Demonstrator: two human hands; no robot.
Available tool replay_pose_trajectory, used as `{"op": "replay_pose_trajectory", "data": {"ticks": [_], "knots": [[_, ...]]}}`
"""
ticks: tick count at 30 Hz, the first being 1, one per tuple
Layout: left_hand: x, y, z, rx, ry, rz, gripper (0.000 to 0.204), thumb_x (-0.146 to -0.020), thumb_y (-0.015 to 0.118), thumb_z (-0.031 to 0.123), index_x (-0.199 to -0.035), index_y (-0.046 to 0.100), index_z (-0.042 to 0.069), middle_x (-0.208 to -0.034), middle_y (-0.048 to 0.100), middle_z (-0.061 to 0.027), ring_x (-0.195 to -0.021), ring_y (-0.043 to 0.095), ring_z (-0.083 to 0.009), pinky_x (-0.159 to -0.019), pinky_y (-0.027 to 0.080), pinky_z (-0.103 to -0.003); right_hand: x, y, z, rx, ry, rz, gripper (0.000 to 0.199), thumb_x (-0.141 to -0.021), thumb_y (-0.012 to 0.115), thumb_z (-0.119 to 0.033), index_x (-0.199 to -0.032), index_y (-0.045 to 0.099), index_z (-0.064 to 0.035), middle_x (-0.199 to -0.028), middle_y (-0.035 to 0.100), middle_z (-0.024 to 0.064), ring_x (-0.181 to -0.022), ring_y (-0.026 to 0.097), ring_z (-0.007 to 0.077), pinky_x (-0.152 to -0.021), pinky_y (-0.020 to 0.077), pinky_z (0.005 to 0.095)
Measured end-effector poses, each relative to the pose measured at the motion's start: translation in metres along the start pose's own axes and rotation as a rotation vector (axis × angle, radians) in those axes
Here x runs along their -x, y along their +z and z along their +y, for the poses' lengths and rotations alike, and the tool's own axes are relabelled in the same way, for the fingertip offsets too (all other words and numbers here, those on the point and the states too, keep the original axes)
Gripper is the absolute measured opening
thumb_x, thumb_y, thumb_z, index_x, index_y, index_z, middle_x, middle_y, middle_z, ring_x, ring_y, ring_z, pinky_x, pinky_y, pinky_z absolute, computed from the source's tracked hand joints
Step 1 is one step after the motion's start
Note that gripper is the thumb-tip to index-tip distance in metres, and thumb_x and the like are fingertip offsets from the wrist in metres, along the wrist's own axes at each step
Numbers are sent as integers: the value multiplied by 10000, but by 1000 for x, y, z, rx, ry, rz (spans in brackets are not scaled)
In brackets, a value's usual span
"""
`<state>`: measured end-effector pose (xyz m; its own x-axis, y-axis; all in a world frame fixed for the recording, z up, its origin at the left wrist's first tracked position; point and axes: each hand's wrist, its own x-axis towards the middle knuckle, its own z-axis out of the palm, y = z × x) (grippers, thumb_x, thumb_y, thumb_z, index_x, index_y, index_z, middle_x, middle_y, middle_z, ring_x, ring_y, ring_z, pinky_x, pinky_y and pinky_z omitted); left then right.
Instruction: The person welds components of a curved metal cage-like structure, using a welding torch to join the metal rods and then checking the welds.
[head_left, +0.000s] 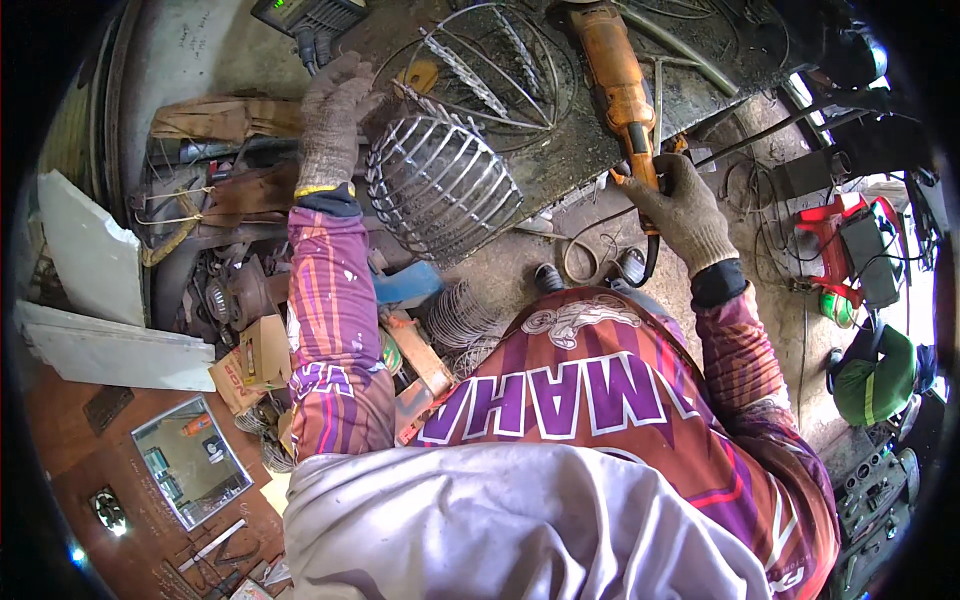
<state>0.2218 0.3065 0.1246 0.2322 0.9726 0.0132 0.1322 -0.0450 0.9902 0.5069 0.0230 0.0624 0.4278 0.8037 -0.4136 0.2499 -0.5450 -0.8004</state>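
Note:
My right hand point(684, 212), in a knitted work glove, is wrapped round the rear handle of an orange angle grinder point(618, 88). The tool lies along the right part of the dark workbench point(545, 178), its head at the far edge of view. My left hand point(338, 105), gloved too, is raised at the bench's left side, near a plug and cable point(308, 48). Its fingers look apart, with nothing seen in them. Between my hands a cage-like metal wire basket point(443, 183) lies tilted at the bench's near edge. Behind it are wire rings with twisted metal rods point(465, 72).
A dark machine with a lit display point(315, 15) stands far left. White boards point(110, 340), a cardboard box point(255, 362) and scrap metal crowd the left. Coiled wire point(465, 315) lies beside my left arm. A red stool-like object point(838, 245) and loose cables point(765, 190) are at the right.

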Motion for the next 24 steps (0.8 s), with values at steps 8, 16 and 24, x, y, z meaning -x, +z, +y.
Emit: {"op": "replay_pose_trajectory", "data": {"ticks": [8, 16, 24], "knots": [[106, 7, -14, -1044, -260, 233, 663, -860, 564, 559, -1320, 519, 84, -1299, 557, -218, -1196, 525, -406, -1003, 418, -439, -4, -1, -19, 177, -45, 30, 625, -768, 745, -392, -1190, 533, 18, -840, 666, 155, -694, 690, 238, -616, 532, 353], [127, -63, -151, 18, -157, 450, 542, -894, 453, 262, -1390, 438, 42, -1379, 504, -175, -1220, 514, -344, -1019, 424, -433, -17, 11, 10, 22, -73, 74, 612, -802, 738, -321, -1242, 506, 36, -846, 642, 112, -646, 609, 132, -578, 494, 278], [150, -101, -152, 719, -187, 342, 496, -879, 524, 115, -1361, 458, 17, -1331, 536, -154, -1218, 519, -276, -1015, 441, -413, 32, 38, -36, 180, -423, 468, 403, -829, 736, -184, -1175, 596, -34, -977, 659, 140, -881, 648, 190, -761, 520, 299]]}}
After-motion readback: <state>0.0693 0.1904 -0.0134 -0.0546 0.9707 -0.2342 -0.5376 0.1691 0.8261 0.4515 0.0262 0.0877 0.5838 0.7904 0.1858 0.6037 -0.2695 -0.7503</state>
